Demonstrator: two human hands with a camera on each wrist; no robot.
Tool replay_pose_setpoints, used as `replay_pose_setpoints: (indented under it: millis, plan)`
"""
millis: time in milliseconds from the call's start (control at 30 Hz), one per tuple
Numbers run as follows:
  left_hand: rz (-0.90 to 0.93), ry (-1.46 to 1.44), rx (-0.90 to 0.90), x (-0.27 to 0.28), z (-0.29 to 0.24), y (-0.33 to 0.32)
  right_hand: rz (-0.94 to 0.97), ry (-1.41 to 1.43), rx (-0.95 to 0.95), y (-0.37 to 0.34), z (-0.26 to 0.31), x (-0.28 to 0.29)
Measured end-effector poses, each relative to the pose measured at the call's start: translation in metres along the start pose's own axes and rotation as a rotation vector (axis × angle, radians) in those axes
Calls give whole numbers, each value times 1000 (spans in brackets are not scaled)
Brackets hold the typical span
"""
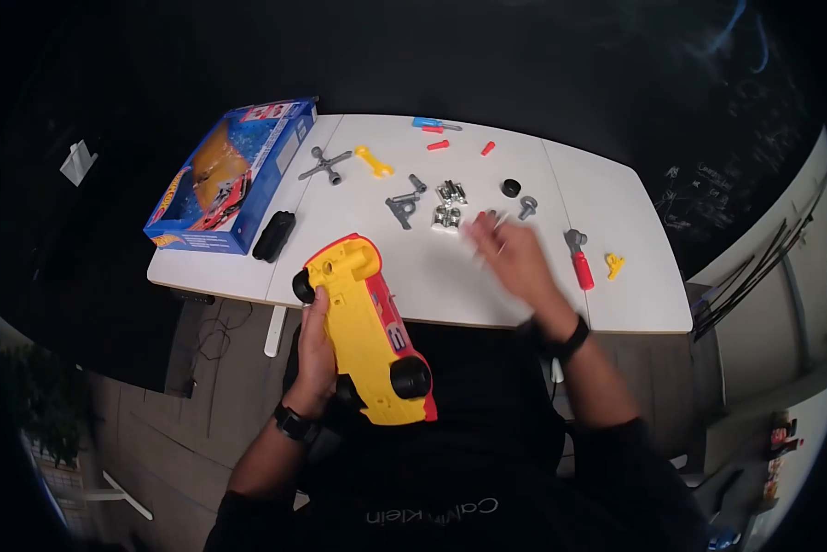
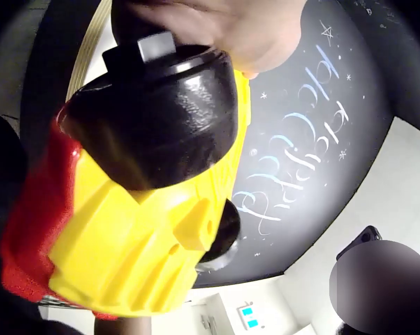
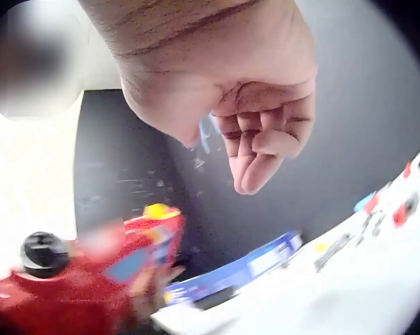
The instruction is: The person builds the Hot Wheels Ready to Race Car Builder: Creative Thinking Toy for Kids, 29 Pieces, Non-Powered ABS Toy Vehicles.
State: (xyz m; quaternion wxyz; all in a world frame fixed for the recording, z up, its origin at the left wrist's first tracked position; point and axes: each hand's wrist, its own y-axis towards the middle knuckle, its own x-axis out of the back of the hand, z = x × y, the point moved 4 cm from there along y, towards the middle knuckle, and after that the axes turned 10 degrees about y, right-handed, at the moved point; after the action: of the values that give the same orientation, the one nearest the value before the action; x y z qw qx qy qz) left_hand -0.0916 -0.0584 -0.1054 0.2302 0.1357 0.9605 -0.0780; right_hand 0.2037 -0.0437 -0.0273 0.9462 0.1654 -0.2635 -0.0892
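My left hand (image 1: 316,354) grips a toy car (image 1: 363,331) by its side, off the table's front edge. Its yellow underside faces the head camera, and red body panels show along the right edge. Black wheels (image 1: 410,377) show at three corners; one (image 2: 161,118) looms large in the left wrist view. My right hand (image 1: 516,262), blurred in the head view, is over the table's front part, right of the car. Its fingers (image 3: 255,167) are loosely bent in the right wrist view, with nothing visible in them. Shiny silver engine-like pieces (image 1: 448,219) lie just beyond it.
On the white table (image 1: 487,294) stands a blue toy box (image 1: 248,175), with a black piece (image 1: 273,236) beside it. A grey cross wrench (image 1: 325,166), yellow wrench (image 1: 374,161), grey drill-like piece (image 1: 402,208), black wheel (image 1: 511,188), red-handled hammer (image 1: 581,261) and yellow piece (image 1: 615,266) lie around.
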Motion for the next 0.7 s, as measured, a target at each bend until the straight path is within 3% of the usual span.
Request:
replay_pose_setpoints:
  millis: [33, 67, 133, 200, 233, 367, 433, 533, 567, 600, 667, 700]
  plan:
    - [73, -48, 21, -2, 0, 1, 26, -206, 111, 36, -31, 25]
    - [74, -47, 13, -1, -1, 1, -49, -365, 111, 60, -36, 44]
    - [207, -190, 64, -6, 3, 0, -41, -625, 66, 106, -109, 79]
    - [244, -212, 20, -2, 2, 1, 23, -632, -19, 138, -168, 106]
    - [278, -234, -20, -1, 2, 1, 90, -636, -107, 146, -176, 109]
    - [296, -299, -8, 3, 2, 0, 223, -493, -61, 156, -196, 89]
    - [310, -300, 0, 2, 1, 0, 333, -508, -132, 170, -203, 79]
    - [345, -344, 16, 5, 1, 0, 317, -521, -227, 175, -199, 70]
    - [167, -195, 63, 3, -2, -2, 297, -566, -236, 176, -197, 71]
    - [180, -202, 53, 4, -2, -1, 307, -565, -222, 176, -194, 72]
    - [183, -215, 38, 5, -2, -3, 261, -780, 56, 175, -175, 68]
    - [221, -248, 45, 3, -2, -4, 271, -778, 69, 174, -163, 64]
